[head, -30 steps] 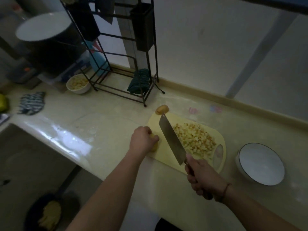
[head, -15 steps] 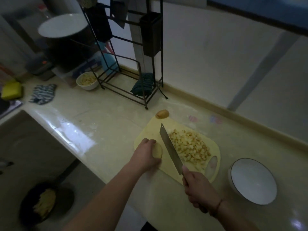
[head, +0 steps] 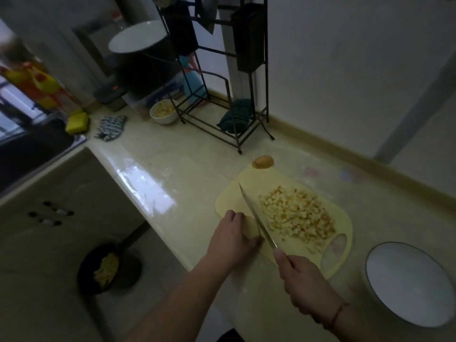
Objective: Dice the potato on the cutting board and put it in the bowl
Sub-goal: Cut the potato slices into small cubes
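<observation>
A: Left hand?
B: Curled over the potato piece at the cutting board's near-left corner, fingers bent down on it. Same hold as half a second ago.

A: Right hand?
B: Clamped round the cleaver handle, just off the board's near edge. Blade lower and flatter than a second ago, edge now right against the potato piece beside the left fingers.

A: Already cut?
B: Heap of diced potato on the board's right half, unmoved since earlier.

A: The bowl?
B: White bowl just right of the board on the counter, nothing visible inside.

A: Anything more by the board?
B: Small whole potato touching its far corner. Beyond that, a black wire rack with a dark green cloth at its foot, and a small bowl of diced potato further left. Whole view shifted right and closer than before, so more of the counter's left end showing.
</observation>
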The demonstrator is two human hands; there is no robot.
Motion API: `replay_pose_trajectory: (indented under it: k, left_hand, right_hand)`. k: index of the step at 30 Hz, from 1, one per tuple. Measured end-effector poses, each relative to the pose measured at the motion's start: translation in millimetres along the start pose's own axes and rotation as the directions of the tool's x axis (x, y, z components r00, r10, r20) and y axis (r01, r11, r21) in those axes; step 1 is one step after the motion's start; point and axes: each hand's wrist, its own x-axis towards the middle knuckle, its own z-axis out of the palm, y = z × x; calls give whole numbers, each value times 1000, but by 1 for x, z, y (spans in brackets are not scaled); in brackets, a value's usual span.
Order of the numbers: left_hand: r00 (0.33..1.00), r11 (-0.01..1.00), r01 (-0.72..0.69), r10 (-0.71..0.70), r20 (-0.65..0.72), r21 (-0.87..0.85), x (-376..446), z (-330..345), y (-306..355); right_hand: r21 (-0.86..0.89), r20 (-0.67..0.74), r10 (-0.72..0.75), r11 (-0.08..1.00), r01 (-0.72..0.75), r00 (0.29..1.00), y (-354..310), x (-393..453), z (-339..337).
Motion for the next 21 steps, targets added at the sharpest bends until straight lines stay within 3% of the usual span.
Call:
replay_pose_trajectory:
  k: [2,4,7,9,18,21]
  left_hand:
    - [977,979,-188,194,-82,79,-3,2,-9]
    - [894,904,-413,425,-138,108,-2,6,-19]
    - [798,810,-582,585,-145,65,3,11,-23]
    - [778,790,-611,611,-146,50,6,12,-23]
    - [842,861,-508,490,-225,-24,11,16,-33]
    - [836,850,-527,515,-187,-12,15,12,-37]
  right_hand:
    - [12,2,-8,1000,8,1000,3,0,-5]
    - [0,-5,-21,1000,21,1000,5,-1,-5]
    - [-29,-37,-50,998,49,998,4,-4,-1]
    - [-67,-50,-78,995,75,996,2,-5,-1]
    - [-90,-59,-135,987,130,989,-3,-1,-2]
    - [-84,-68,-142,987,136,988,-6,0,-2]
